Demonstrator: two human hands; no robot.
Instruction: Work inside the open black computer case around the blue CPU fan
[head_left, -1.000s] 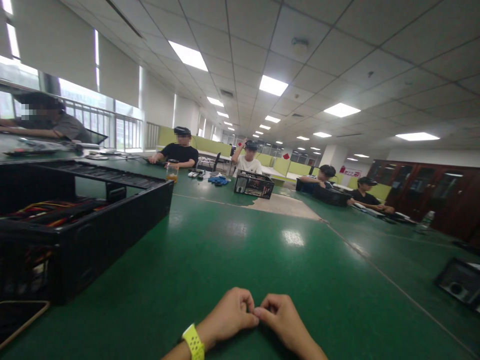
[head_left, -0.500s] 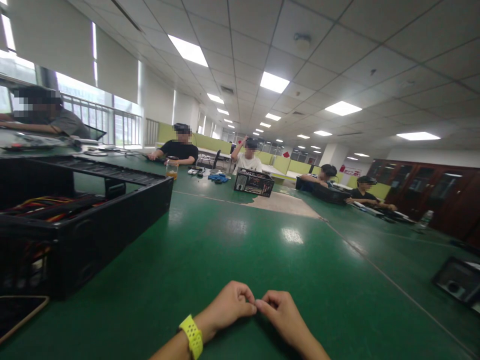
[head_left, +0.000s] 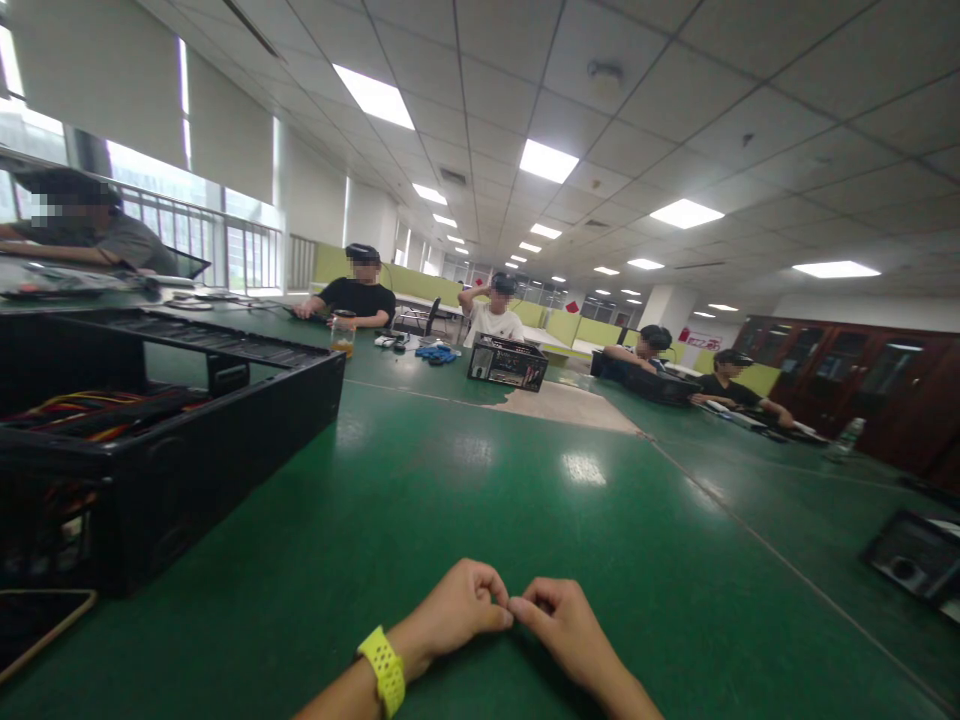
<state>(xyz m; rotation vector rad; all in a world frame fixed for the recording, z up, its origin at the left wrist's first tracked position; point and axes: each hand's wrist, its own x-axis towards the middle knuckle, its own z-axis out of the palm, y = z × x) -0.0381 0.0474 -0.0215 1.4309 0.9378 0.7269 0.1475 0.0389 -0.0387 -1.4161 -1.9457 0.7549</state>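
I see the left hand (head_left: 461, 605) and right hand (head_left: 561, 622) meet, curled; whether gripping, I can't tell. The open black metal computer case (head_left: 225, 465) lies left, nearer the left hand.

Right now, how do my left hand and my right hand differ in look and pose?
The left hand has a yellow-green band at its wrist; the right hand shows none. The left hand slants rightward, the right hand leftward. Both are curled, with fingertips close together.
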